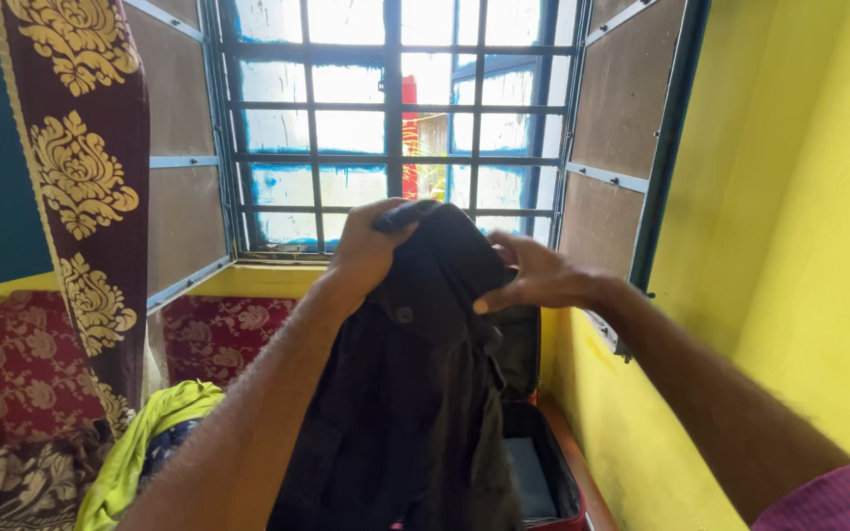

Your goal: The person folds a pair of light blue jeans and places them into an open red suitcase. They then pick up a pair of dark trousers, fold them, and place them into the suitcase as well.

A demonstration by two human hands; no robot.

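Dark, heavy cloth garment (415, 393) hangs from the left hand (366, 251), which pinches its top edge; the right hand (533, 277), fingers spread, touches it beside. Below both hands, an open red-rimmed suitcase (548, 462) holds little; the garment is not yet packed.

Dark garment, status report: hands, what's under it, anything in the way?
Left hand grips dark garment at top, held up. Right hand open, fingertips on it. Open suitcase below. Lime cloth lies to the left, apart.
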